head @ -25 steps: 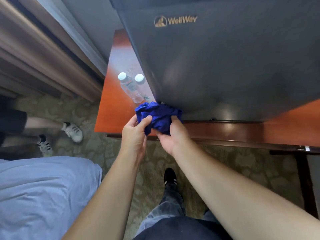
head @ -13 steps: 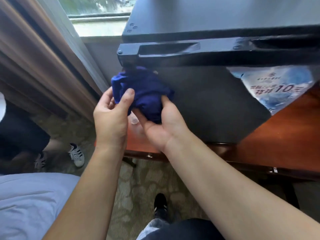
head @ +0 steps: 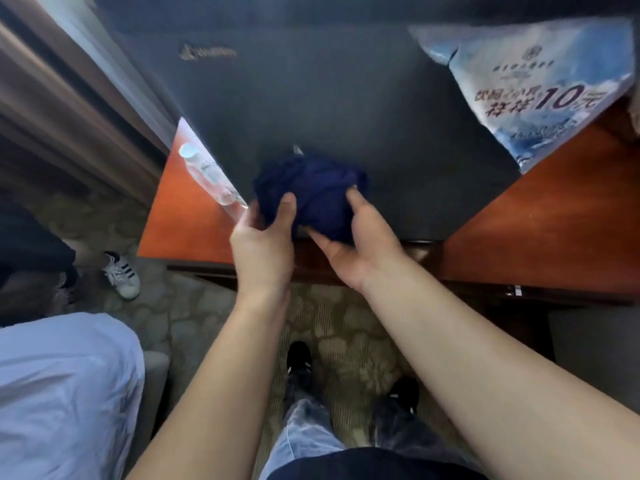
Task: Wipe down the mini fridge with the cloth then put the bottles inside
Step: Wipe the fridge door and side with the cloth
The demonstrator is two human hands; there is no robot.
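Cloth (head: 311, 199) against fridge door's (head: 329, 109) lower edge.

Left hand (head: 263, 247) and right hand (head: 360, 247) press a bunched blue cloth (head: 311, 194) against the black mini fridge (head: 346, 116) door.

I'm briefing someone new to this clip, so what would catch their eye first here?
First, the bunched blue cloth at centre, gripped by the left hand and right hand against the lower front of the dark fridge. Next, the blue poster with a big "10" at the fridge's upper right. Then a clear bottle on the reddish table, left of the fridge.
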